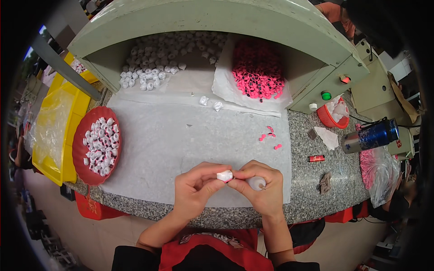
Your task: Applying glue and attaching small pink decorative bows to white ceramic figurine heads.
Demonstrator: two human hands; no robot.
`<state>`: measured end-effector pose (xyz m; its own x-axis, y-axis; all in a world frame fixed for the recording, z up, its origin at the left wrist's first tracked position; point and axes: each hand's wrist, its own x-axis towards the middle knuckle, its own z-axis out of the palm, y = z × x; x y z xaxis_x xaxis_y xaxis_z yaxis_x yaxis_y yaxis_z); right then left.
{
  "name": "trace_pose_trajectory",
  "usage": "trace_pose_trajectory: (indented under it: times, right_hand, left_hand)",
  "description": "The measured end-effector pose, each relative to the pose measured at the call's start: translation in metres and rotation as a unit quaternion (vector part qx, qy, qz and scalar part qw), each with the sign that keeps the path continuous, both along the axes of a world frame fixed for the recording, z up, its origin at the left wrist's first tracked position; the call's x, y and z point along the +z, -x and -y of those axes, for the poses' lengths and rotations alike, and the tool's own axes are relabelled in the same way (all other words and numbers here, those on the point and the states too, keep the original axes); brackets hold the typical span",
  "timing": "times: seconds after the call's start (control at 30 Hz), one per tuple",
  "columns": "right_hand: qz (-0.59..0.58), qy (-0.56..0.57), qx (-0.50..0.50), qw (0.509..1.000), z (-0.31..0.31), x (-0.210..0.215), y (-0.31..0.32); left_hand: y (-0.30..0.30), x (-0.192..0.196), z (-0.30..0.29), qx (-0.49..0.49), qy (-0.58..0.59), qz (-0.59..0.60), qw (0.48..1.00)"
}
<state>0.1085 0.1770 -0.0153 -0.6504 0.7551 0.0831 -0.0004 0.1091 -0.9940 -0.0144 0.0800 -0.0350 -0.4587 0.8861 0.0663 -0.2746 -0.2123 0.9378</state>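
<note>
Above the near edge of the white sheet, my left hand (192, 189) pinches a small glossy white moulded piece (224, 175) with a pink edge along its lower side. My right hand (270, 194) is closed around a small translucent squeeze bottle (257, 183). Its thumb and forefinger also press against the pink edge of the white piece, so both hands meet there. Several loose pink pieces (270, 131) with dark spots lie on the sheet, farther off to the right. Two plain white pieces (217, 106) rest on it near the cabinet opening.
A grey-green cabinet (208, 20) arches over heaps of white pieces (153, 72) and pink pieces (257, 72). At left, a red bowl (79, 149) holds joined pieces beside a yellow tray (68, 167). Rightward are a red basket (326, 118), a blue flask (375, 135) and a red lighter (317, 158).
</note>
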Motion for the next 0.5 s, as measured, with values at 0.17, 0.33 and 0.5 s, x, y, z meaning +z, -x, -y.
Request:
trace_pose_trajectory:
  times: [0.17, 0.33, 0.5]
  right_hand:
    - [-0.024, -0.084, -0.044, 0.995, 0.010, -0.003, 0.009]
    - [-0.052, -0.069, 0.000, 0.996, 0.006, -0.010, 0.003]
    - [-0.070, -0.032, 0.097, 0.992, -0.002, -0.016, -0.001]
  left_hand:
    - [0.009, -0.005, 0.001, -0.045, 0.056, 0.322, 0.944]
    - [0.004, 0.000, 0.006, -0.019, 0.052, 0.145, 0.988]
    - [0.007, 0.000, 0.013, -0.042, -0.020, -0.027, 0.999]
